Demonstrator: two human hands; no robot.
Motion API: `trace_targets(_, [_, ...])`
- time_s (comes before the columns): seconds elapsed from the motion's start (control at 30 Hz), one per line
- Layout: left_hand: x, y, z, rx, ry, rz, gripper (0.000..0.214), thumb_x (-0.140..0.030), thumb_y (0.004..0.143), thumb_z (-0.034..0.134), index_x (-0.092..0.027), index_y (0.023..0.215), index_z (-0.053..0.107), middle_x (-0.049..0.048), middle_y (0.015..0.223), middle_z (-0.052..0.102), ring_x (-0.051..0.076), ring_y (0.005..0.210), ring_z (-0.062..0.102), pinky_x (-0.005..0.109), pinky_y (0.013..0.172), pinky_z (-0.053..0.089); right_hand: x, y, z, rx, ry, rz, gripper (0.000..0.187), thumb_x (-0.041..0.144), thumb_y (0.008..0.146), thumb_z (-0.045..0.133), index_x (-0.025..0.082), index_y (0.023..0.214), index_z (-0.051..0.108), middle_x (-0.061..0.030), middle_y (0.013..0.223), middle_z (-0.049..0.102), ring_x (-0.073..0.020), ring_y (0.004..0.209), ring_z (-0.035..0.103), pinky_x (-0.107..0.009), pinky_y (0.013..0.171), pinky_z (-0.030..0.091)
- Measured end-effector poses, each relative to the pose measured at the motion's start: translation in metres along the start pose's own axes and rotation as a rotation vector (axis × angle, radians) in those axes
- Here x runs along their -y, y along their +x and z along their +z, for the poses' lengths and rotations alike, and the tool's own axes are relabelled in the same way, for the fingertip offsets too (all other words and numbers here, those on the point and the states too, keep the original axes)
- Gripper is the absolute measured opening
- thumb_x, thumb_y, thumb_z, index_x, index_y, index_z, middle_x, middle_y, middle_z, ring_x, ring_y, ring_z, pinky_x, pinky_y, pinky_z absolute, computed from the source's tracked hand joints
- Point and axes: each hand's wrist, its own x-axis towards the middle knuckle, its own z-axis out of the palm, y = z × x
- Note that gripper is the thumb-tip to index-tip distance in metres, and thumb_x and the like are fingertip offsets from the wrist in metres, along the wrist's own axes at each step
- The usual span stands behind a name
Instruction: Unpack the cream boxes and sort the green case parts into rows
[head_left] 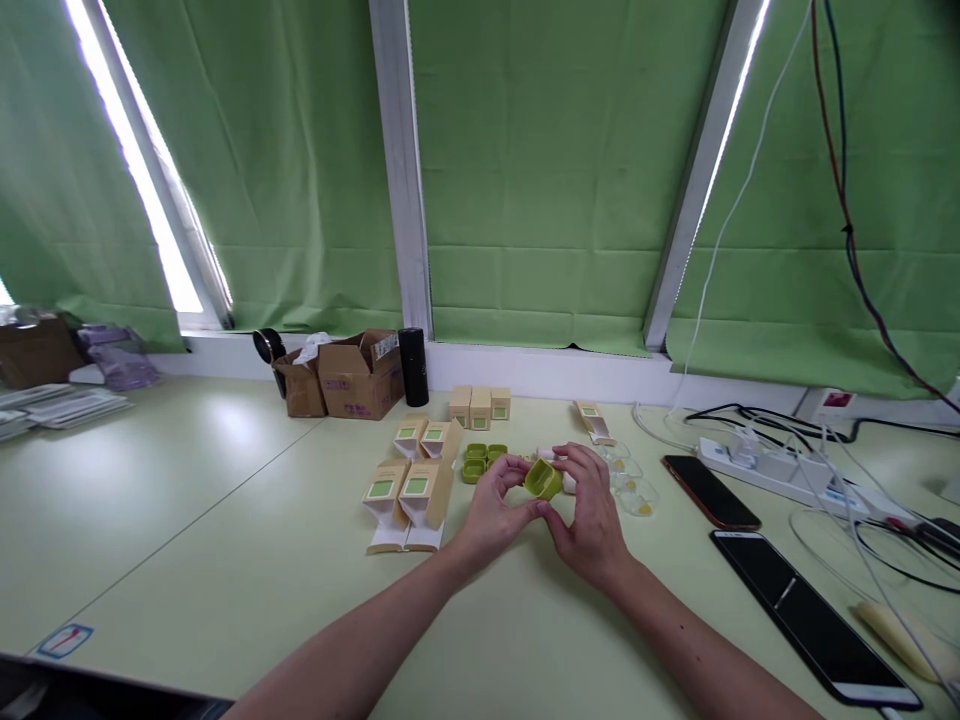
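Between my two hands, just above the table, is a small green square cup (543, 480), its hollow side turned toward me. My left hand (495, 505) grips it from the left with thumb and fingers. From the right, my right hand (589, 510) closes on the same cup. Behind my left hand stand several like green cups (480, 460) in a group. White cylindrical pieces (569, 484) are partly hidden behind my right hand. Clear round lids (637, 495) with yellow spots lie to its right. Left of my hands, open cardboard boxes (426, 487) with green-square labels stand in rows.
Small closed boxes (480, 405) stand at the back, and one flattened carton (595, 422) lies right of them. A brown cardboard box (361, 375) and a black cylinder (413, 367) are by the wall. Phones (711, 491), a tablet (810, 610) and a cabled power strip (795, 475) occupy the right.
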Motion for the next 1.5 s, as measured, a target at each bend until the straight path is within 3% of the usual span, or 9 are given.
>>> trace_targets(0.27, [-0.001, 0.001, -0.001, -0.001, 0.184, 0.033, 0.043, -0.051, 0.077, 0.085, -0.02, 0.101, 0.067, 0.0104, 0.109, 0.072, 0.028, 0.108, 0.067, 0.044, 0.101, 0.05, 0.0, 0.001, -0.001, 0.019, 0.0, 0.059, 0.041, 0.025, 0.092, 0.06, 0.025, 0.129, 0.044, -0.0142, 0.131, 0.054, -0.0349, 0.128, 0.049, -0.058, 0.104, 0.046])
trace_targets(0.43, [-0.006, 0.0, -0.001, -0.028, 0.193, 0.046, 0.043, -0.05, 0.084, 0.079, -0.02, 0.112, 0.064, 0.0118, 0.117, 0.069, 0.027, 0.11, 0.067, 0.042, 0.098, 0.053, 0.003, 0.003, -0.005, 0.016, 0.011, 0.081, 0.041, 0.026, 0.091, 0.061, 0.024, 0.129, 0.045, -0.0146, 0.131, 0.053, -0.0347, 0.128, 0.048, -0.056, 0.104, 0.046])
trace_targets(0.7, [-0.003, -0.001, -0.003, -0.068, 0.285, 0.155, 0.036, -0.041, 0.092, 0.071, -0.022, 0.122, 0.062, 0.0122, 0.124, 0.063, 0.027, 0.116, 0.064, 0.046, 0.106, 0.048, 0.006, 0.005, -0.009, 0.036, 0.03, 0.078, 0.041, 0.026, 0.092, 0.061, 0.024, 0.129, 0.044, -0.0142, 0.131, 0.052, -0.0348, 0.128, 0.047, -0.057, 0.105, 0.045])
trace_targets(0.97, [-0.007, -0.003, -0.004, -0.082, 0.511, 0.225, 0.028, -0.024, 0.093, 0.065, -0.026, 0.121, 0.065, 0.0092, 0.125, 0.06, 0.028, 0.128, 0.046, 0.045, 0.106, 0.045, 0.005, 0.006, -0.011, 0.032, 0.069, 0.044, 0.042, 0.027, 0.091, 0.062, 0.023, 0.129, 0.046, -0.0139, 0.13, 0.052, -0.0353, 0.127, 0.047, -0.06, 0.104, 0.044])
trace_targets(1.2, [-0.003, -0.003, -0.004, -0.065, 0.561, 0.342, 0.033, -0.01, 0.089, 0.064, -0.027, 0.117, 0.063, 0.0068, 0.118, 0.066, 0.027, 0.121, 0.046, 0.046, 0.104, 0.044, 0.004, 0.004, -0.009, 0.049, 0.116, 0.03, 0.041, 0.025, 0.092, 0.062, 0.023, 0.13, 0.047, -0.0134, 0.13, 0.054, -0.0341, 0.127, 0.047, -0.059, 0.105, 0.045])
trace_targets(1.5, [-0.001, -0.002, -0.004, -0.058, 0.589, 0.407, 0.024, -0.01, 0.088, 0.067, -0.025, 0.108, 0.065, 0.0052, 0.104, 0.069, 0.025, 0.11, 0.051, 0.043, 0.099, 0.048, 0.001, 0.002, -0.006, 0.061, 0.142, 0.032, 0.04, 0.025, 0.093, 0.062, 0.025, 0.131, 0.05, -0.0125, 0.123, 0.062, -0.0324, 0.119, 0.057, -0.056, 0.101, 0.051])
